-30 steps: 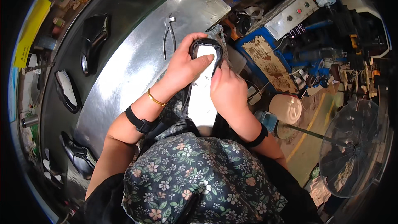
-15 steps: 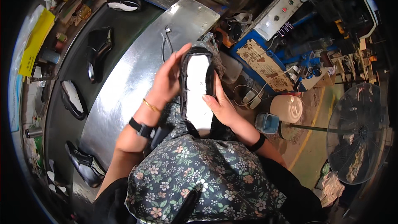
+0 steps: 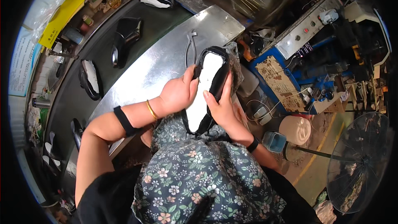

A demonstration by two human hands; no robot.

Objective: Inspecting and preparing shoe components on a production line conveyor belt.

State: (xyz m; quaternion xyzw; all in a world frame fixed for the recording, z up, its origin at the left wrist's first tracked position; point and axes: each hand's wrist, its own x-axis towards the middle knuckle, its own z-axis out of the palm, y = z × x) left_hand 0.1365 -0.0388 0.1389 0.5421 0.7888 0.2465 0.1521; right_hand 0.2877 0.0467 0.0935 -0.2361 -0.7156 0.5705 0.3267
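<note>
A black shoe (image 3: 202, 88) is held sole side up above my lap, its white underside framed by the gathered black upper. My right hand (image 3: 226, 111) is wrapped round its right side, with the thumb pressed on the white face. On the opposite edge, my left hand (image 3: 179, 93) grips with curled fingers; its fingertips are partly hidden. Beyond the shoe, a thin grey two-legged tool (image 3: 190, 49) lies on the shiny metal table (image 3: 151, 72). A floral apron (image 3: 203, 178) covers my lap.
Left of the table runs a dark belt (image 3: 105, 62) carrying several black shoes, one of them a heeled shoe (image 3: 124, 37). A blue machine (image 3: 286, 79) stands at right. Near it are a lidded pale bucket (image 3: 295, 129), a blue-grey tub (image 3: 274, 142) and a large fan (image 3: 358, 161).
My left hand has gone from flat fingers along the shoe's side to curled fingers at its edge, and the left elbow has swung outward. The shoe is turned and tilted. The whole view has shifted.
</note>
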